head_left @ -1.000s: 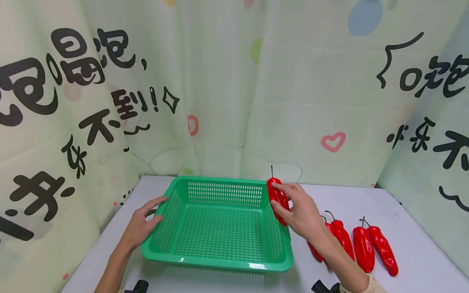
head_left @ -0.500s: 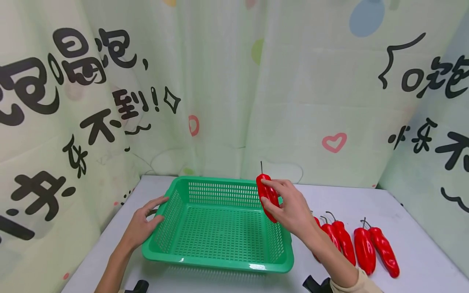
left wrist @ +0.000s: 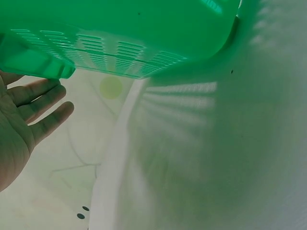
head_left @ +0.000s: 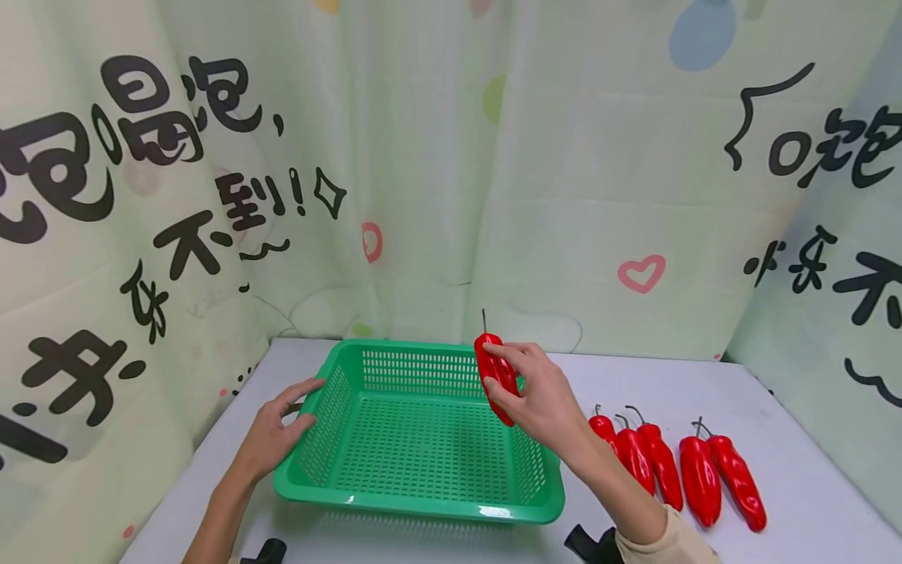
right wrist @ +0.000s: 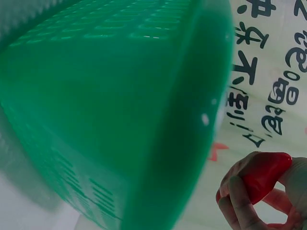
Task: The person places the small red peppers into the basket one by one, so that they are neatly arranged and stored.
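Evidently the right grip (head_left: 541, 392) is pinching a red pepper (head_left: 498, 368) around its middle, likely for balance, while below it the green basket (head_left: 423, 511) is sitting against the left grip's (head_left: 270, 437) loosely extended fingers, apparently for steadiness.

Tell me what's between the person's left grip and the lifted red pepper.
Just the green basket, bare across that stretch; the head view shows it.

curtained-off nook, printed curtain (head_left: 557, 180), white table (head_left: 662, 384)
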Demonstrator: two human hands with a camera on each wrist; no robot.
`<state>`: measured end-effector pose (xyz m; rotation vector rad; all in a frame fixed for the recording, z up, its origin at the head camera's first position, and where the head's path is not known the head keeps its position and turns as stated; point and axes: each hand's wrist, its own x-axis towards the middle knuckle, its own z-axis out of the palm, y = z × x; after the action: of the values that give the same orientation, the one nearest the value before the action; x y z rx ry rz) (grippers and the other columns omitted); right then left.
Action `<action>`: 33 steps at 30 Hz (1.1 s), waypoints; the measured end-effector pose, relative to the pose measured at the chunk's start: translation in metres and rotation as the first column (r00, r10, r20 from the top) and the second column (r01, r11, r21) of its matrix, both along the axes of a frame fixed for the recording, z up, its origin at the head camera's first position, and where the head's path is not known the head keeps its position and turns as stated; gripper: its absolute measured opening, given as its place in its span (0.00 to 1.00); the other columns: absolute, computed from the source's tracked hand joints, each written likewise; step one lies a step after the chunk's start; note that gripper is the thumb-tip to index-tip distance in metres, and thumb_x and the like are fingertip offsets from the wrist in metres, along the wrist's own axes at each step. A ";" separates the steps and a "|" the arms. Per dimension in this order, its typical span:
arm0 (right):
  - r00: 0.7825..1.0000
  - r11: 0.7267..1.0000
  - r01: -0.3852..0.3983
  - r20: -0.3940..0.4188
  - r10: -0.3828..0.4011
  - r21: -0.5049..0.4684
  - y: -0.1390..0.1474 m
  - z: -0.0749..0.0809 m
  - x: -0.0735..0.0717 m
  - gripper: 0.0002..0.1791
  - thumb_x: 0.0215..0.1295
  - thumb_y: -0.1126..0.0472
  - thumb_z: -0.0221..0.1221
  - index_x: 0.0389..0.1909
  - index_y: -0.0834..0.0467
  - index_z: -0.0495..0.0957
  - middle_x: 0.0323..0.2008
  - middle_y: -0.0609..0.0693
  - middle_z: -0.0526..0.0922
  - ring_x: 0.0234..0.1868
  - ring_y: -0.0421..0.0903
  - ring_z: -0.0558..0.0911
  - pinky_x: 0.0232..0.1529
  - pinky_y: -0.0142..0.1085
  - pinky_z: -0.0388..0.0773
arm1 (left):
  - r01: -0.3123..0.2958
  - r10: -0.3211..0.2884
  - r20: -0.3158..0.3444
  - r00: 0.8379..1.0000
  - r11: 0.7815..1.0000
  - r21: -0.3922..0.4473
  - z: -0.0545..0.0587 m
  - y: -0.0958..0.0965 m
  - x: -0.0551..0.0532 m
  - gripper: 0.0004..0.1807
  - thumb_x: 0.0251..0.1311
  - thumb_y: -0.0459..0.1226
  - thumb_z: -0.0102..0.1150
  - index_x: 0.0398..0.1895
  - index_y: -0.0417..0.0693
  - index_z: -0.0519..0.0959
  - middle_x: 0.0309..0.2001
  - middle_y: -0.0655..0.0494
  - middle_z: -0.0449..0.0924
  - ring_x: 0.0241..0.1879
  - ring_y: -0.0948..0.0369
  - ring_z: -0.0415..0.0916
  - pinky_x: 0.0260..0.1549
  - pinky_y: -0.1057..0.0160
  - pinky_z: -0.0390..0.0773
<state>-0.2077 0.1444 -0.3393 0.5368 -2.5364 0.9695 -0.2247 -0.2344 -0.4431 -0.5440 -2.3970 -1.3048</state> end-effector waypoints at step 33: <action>0.995 0.997 -0.077 0.059 0.078 -0.022 -0.046 0.008 0.000 0.25 0.63 0.63 0.68 0.63 0.58 0.80 0.56 0.57 0.80 0.49 0.53 0.82 0.38 0.41 0.85 | -0.022 0.022 0.017 1.000 1.000 -0.006 0.003 0.003 0.000 0.27 0.62 0.23 0.54 0.67 0.36 0.75 0.67 0.37 0.74 0.64 0.44 0.72 0.53 0.55 0.78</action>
<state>-0.2079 0.0984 -0.3315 0.6134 -2.5731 1.0522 -0.2247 -0.2317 -0.4404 -0.5080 -2.4146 -1.2993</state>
